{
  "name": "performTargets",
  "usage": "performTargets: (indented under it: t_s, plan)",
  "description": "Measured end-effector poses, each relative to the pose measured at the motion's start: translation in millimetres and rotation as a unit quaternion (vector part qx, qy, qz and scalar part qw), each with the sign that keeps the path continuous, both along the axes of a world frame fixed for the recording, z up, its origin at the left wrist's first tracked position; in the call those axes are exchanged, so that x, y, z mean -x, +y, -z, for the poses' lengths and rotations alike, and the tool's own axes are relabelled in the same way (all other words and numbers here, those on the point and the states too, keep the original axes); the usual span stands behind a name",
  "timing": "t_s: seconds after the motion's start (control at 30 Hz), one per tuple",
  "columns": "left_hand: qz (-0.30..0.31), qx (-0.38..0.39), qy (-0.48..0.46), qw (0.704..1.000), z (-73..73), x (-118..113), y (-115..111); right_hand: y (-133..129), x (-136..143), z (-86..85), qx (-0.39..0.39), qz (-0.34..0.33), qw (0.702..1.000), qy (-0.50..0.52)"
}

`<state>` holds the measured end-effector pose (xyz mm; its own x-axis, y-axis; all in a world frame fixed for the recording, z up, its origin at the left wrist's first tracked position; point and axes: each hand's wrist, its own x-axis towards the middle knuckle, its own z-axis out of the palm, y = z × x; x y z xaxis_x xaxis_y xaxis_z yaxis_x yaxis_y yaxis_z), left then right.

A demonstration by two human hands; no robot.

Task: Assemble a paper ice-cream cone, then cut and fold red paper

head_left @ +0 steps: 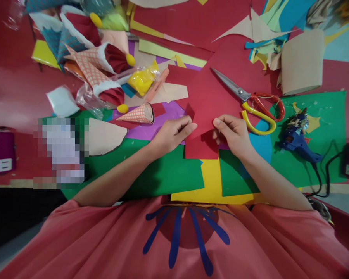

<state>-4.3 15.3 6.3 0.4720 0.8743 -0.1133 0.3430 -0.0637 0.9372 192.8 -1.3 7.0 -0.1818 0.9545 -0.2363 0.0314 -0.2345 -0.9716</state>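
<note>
My left hand (174,133) is closed, thumb against the bent fingers, over the left edge of a red sheet (205,124). On the sheet's right side my right hand (233,135) is closed too, thumb pressed to forefinger. Whatever either hand pinches is too small or hidden to make out. A small orange-checked cone (138,114) lies left of my left hand, on purple sheet material (145,131). Scissors (250,97) with red and yellow handles lie just beyond my right hand, blades pointing away to the left.
Finished-looking cones with white trim (106,87) crowd the back left, near a bag of yellow material (144,79). A blue glue gun (298,139) lies on a green sheet (331,116) at right, its cord trailing to the front. A beige roll (302,62) stands behind it.
</note>
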Motion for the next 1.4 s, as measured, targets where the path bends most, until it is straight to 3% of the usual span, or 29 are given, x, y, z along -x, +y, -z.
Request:
performTargets:
  t_s: [0.27,0.5,0.77,1.0,1.07,1.2,1.4]
  plan:
    - [0.033,0.035,-0.013,0.999,0.7,0.4,-2.9,1.6,-0.8,1.0,-0.007,0.031,1.000,0.003]
    - [0.007,0.008,-0.021,1.000,1.9,0.7,-2.4,1.4,-2.0,0.6,-0.016,0.032,0.999,0.006]
    - [-0.004,0.006,-0.053,0.999,-2.2,0.0,-6.3,0.3,-0.5,4.8,0.004,0.018,0.996,0.087]
    - [-0.072,-0.036,-0.155,0.985,12.7,0.2,-2.5,1.6,-1.6,2.8,0.002,0.019,0.998,0.065]
    - [-0.057,-0.045,-0.166,0.983,15.2,0.9,-1.2,2.0,-2.3,1.4,0.003,0.007,0.999,0.048]
    - [-0.026,-0.048,-0.126,0.990,13.0,2.1,-0.4,2.6,-3.1,0.4,0.006,-0.007,0.999,0.037]
    - [-0.041,-0.010,-0.096,0.995,4.4,3.5,-2.6,2.4,-3.1,1.1,0.008,-0.019,0.999,0.040]
